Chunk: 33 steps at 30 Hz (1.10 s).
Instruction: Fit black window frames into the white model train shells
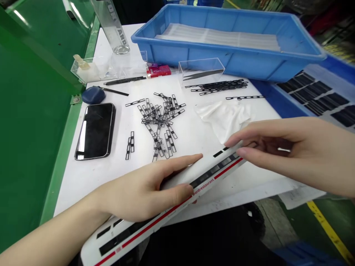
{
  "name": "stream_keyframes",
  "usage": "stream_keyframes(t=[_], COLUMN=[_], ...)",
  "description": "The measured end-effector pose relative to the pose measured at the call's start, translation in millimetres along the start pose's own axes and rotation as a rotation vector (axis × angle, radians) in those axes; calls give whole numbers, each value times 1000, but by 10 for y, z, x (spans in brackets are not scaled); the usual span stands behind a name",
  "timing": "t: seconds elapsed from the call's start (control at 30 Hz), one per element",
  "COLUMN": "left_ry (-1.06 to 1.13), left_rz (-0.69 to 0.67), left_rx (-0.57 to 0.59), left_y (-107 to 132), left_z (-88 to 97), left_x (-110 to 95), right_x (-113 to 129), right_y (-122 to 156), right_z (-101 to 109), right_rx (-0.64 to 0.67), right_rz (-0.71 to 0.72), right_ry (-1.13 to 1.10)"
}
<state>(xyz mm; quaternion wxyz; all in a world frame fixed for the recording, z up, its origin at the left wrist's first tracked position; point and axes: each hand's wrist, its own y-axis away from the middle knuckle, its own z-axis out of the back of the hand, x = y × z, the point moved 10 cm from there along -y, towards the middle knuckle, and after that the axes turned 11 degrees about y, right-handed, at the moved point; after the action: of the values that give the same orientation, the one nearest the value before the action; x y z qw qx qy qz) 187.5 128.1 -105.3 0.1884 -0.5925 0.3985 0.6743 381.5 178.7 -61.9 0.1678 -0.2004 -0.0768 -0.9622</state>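
A white model train carriage [206,174] lies slantwise across the table's front edge, its near end at bottom left. It has a red stripe, dark window openings and the word "Bordrestaurant". My left hand [146,190] is closed around its middle, thumb on the window side and fingers over the roof. At the far end, my right hand [291,151] has its thumb and index finger on the carriage's side and roof edge. Behind the carriage lies a loose pile of small black window-frame strips [159,120]. A crumpled white cloth [226,116] lies close to my right fingertips.
A phone [95,131] and a dark blue round object [93,95] lie at left, by a green wall [24,111]. Behind are a clear box with tweezers [203,74], more black strips [222,86], a bottle [112,27] and a blue bin [230,50].
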Motion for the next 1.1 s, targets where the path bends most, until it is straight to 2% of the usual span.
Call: stream_keyframes(t=[0.07, 0.2, 0.3, 0.37, 0.5, 0.6, 0.73, 0.9, 1.1], left_ry=[-4, 54, 116, 185, 333, 405, 395, 427, 467], left_rz=[-4, -21, -42, -65, -162, -222, -280, -276, -292], left_rx=[-65, -203, -257, -278, -312, -304, -295, -285, -284], left_y=[29, 88, 96, 81, 42, 21, 28, 23, 18], left_z=[13, -1, -51, -83, -139, -206, -252, -259, -254], left_x=[26, 90, 120, 132, 142, 162, 129, 121, 148], right_x=[19, 16, -45, -33, 238, 464, 587, 619, 617], right_y=[76, 285, 497, 590, 541, 470, 415, 393, 383], right_z=[15, 130, 79, -95, -633, -829, -850, -893, -885], right_rx=[-20, -246, -446, -495, -285, -173, -103, 4, -23], right_rz=[5, -100, -254, -309, -314, -262, -179, -187, -206], right_ry=[24, -4, -247, -488, -967, -1234, -1287, -1384, -1339])
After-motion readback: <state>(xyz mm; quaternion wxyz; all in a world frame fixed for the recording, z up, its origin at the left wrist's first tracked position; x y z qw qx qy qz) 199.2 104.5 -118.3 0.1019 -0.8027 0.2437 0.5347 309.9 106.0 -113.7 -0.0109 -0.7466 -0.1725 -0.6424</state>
